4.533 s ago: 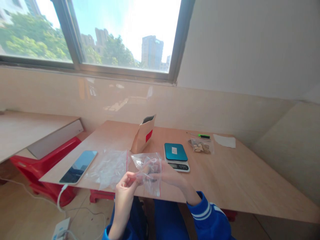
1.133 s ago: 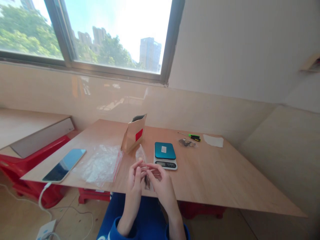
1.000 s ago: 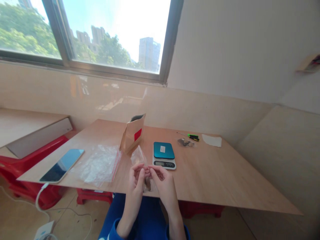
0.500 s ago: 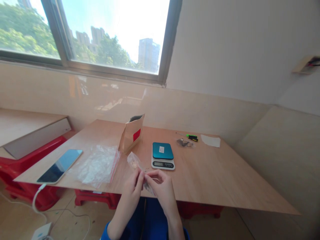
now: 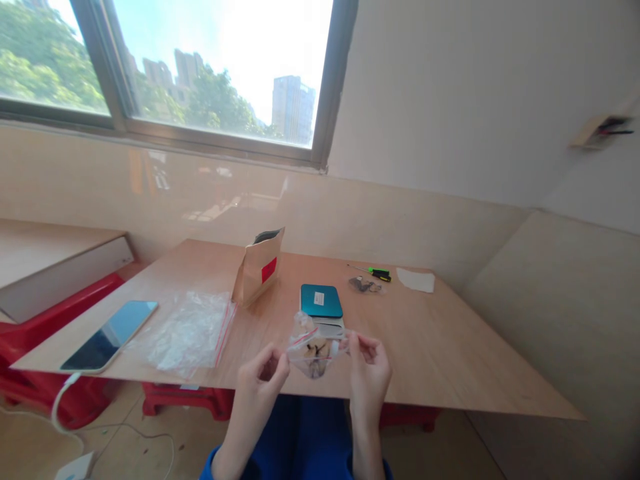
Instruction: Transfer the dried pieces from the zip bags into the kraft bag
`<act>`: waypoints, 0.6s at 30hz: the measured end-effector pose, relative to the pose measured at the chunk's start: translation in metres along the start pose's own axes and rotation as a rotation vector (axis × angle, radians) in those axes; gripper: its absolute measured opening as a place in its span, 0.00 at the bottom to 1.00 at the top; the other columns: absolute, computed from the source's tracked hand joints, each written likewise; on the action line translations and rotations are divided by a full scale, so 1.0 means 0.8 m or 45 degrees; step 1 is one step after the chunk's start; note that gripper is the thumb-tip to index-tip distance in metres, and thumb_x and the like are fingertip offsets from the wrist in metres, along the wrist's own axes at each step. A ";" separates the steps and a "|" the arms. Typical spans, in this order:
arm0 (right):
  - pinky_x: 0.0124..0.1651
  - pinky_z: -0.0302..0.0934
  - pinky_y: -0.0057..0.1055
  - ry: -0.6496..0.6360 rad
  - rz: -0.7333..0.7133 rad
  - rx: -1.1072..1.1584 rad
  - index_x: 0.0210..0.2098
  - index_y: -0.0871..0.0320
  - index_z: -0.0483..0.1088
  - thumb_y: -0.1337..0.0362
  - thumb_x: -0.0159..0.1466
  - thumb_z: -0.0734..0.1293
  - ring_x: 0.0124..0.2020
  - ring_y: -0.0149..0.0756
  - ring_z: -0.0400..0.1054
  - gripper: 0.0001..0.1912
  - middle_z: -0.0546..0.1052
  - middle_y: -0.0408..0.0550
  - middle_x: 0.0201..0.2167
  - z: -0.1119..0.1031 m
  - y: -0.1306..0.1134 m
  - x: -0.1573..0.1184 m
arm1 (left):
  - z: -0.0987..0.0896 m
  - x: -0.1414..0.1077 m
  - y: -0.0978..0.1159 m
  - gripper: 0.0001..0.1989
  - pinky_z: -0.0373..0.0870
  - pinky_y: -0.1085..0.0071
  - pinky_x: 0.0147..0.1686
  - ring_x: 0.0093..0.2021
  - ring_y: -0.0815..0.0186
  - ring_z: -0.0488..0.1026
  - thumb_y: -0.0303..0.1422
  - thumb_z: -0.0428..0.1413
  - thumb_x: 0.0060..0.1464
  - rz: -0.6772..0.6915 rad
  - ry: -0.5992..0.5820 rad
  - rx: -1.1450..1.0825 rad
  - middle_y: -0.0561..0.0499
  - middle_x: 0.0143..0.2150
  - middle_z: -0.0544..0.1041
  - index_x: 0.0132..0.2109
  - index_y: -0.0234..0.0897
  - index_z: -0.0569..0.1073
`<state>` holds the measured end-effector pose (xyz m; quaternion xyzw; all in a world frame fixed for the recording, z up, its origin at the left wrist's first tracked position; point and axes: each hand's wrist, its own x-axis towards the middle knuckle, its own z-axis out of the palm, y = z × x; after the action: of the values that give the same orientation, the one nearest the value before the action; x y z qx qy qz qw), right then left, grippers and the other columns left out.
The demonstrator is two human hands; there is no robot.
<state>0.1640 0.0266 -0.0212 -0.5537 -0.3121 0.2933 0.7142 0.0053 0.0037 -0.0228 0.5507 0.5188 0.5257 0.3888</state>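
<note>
Clear plastic zip bag (image 5: 313,353) hangs between the two hands, just in front of the kitchen scale (image 5: 321,301) and overlapping its near edge from this view, above the wooden table (image 5: 435,360). Its seal shows red stripes, and brown pieces (image 5: 316,365) sit in its lower part, too small to tell exactly what they are. The right hand (image 5: 369,373) is closed in a pinch on the bag's right corner, its fingers bent and its wrist upright. The left hand (image 5: 257,393) is half curled, with its fingertips (image 5: 283,363) at the bag's left edge; whether they grip it, I cannot tell.

Around the scale, a brown paper bag (image 5: 257,273) with a red patch stands upright behind and to its left. A second zip bag (image 5: 185,337) lies flat further left, and a phone (image 5: 110,335) lies beyond that. Behind and to its right lie a small screwdriver (image 5: 379,272), a little bag of brown bits (image 5: 364,285) and a white paper (image 5: 416,280).
</note>
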 end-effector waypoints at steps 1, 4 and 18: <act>0.36 0.68 0.35 0.015 -0.005 0.047 0.30 0.59 0.68 0.48 0.51 0.73 0.28 0.38 0.74 0.21 0.78 0.49 0.25 -0.006 -0.004 0.003 | -0.001 0.001 -0.001 0.18 0.55 0.74 0.22 0.21 0.70 0.60 0.44 0.52 0.56 -0.014 -0.067 -0.032 0.56 0.20 0.63 0.24 0.37 0.67; 0.36 0.69 0.35 -0.029 0.017 0.179 0.31 0.58 0.66 0.50 0.52 0.73 0.28 0.38 0.74 0.20 0.79 0.48 0.26 -0.013 -0.022 -0.002 | -0.001 0.007 -0.010 0.21 0.63 0.72 0.29 0.28 0.66 0.68 0.46 0.47 0.60 0.038 -0.226 -0.157 0.50 0.27 0.71 0.29 0.37 0.73; 0.38 0.68 0.32 -0.445 0.030 0.080 0.37 0.57 0.68 0.54 0.53 0.72 0.34 0.35 0.72 0.18 0.75 0.47 0.36 0.007 -0.020 -0.020 | 0.032 0.004 -0.034 0.30 0.74 0.62 0.40 0.41 0.57 0.78 0.53 0.55 0.52 -0.440 -0.070 -0.929 0.42 0.42 0.81 0.54 0.36 0.73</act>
<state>0.1503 0.0143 -0.0062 -0.4751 -0.4157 0.4031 0.6626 0.0259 0.0139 -0.0521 0.2950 0.3726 0.5873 0.6552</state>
